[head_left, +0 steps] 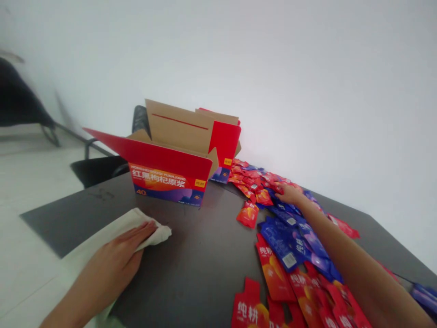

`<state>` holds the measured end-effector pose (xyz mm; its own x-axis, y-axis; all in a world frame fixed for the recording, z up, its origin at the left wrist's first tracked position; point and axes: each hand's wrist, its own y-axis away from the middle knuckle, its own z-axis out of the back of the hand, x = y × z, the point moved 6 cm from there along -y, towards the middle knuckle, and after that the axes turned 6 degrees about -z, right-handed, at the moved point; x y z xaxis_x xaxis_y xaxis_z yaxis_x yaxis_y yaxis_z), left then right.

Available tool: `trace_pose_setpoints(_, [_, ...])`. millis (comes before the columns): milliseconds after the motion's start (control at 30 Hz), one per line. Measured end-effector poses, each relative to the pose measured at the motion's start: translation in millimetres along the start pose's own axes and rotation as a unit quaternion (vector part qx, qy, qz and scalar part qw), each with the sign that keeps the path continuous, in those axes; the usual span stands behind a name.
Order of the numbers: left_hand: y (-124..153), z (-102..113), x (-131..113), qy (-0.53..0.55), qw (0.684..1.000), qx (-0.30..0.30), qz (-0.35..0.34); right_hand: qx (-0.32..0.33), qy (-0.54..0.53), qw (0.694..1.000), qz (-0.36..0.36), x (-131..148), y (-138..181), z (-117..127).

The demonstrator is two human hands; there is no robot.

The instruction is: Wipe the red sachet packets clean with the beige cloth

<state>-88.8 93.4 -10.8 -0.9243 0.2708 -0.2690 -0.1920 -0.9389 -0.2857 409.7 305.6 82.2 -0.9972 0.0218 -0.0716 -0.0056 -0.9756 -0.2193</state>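
Right hand (290, 193) is at the far pouch pile, nearer to it than the left; a red pouch (279, 187) lies right at its fingertips, toward the open boxes' side. Can't tell whether those fingers clamp it or just touch; its long axis is unclear. Left hand (118, 255) lies on a pale cloth (118, 225) on the counter (205, 259), fingers together over it, grip underneath not visible. Cloth's long axis runs lower left to upper right. Front box (169, 184) interior mostly hidden; right forearm covers some pouches; nearest red packets cut off at the bottom edge.
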Motion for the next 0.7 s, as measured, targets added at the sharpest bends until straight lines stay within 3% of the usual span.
trace_pose_setpoints(267, [0, 2, 1, 0.019, 1.000, -0.017, 0.009, -0.005, 0.050, 0.995, -0.086, -13, -12, -20])
trace_pose_setpoints(467, [0, 2, -2, 0.029, 1.000, -0.006, -0.001, -0.026, 0.083, 0.992, -0.090, -7, 7, 5])
trace_pose_setpoints(567, [-1, 5, -5, 0.030, 1.000, 0.001, 0.004, -0.037, 0.096, 0.992, -0.071, 14, 30, 35])
trace_pose_setpoints(633, [-2, 7, -7, 0.027, 1.000, 0.004, 0.004, -0.040, 0.122, 0.992, -0.022, 44, 54, 54])
trace_pose_setpoints(700, [-2, 10, -10, 0.022, 1.000, 0.005, -0.001, 0.008, 0.118, 0.992, 0.045, 86, 85, 65])
